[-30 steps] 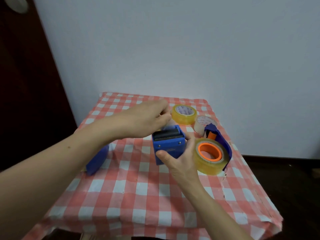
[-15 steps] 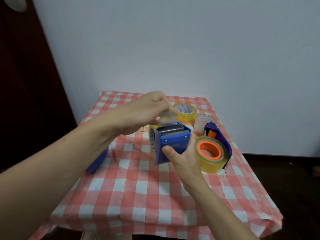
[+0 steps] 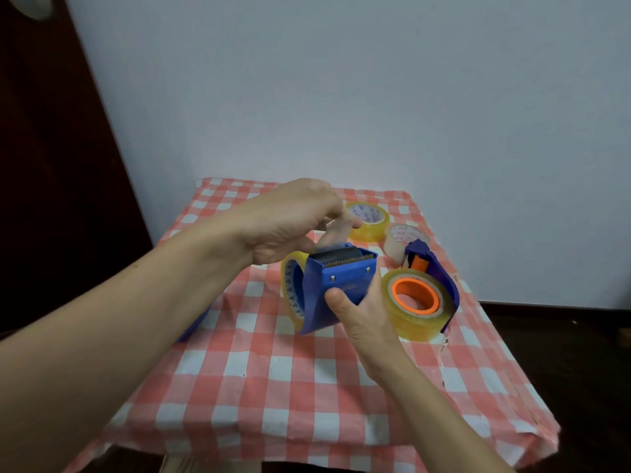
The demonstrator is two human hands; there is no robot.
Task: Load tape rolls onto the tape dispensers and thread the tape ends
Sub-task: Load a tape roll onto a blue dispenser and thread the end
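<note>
My right hand [image 3: 355,315] grips a blue tape dispenser [image 3: 341,285] from below and holds it above the table. A yellowish tape roll [image 3: 290,288] sits in the dispenser, showing at its left side. Just above the toothed blade, my left hand [image 3: 290,223] pinches the clear tape end [image 3: 333,235], which stands up from the blade. To the right on the cloth lies a second blue dispenser [image 3: 440,278] loaded with a clear roll on an orange hub [image 3: 415,297].
Behind my hands, a loose yellow tape roll [image 3: 370,220] and a loose clear roll [image 3: 399,240] lie on the red-and-white checked tablecloth [image 3: 273,387]. Part of another blue dispenser [image 3: 193,327] shows under my left forearm. A wall stands behind; a dark door is at the left.
The dispenser has been lifted and turned, so the roll shows at its left side. My left hand has risen, drawing the tape end up past the blade.
</note>
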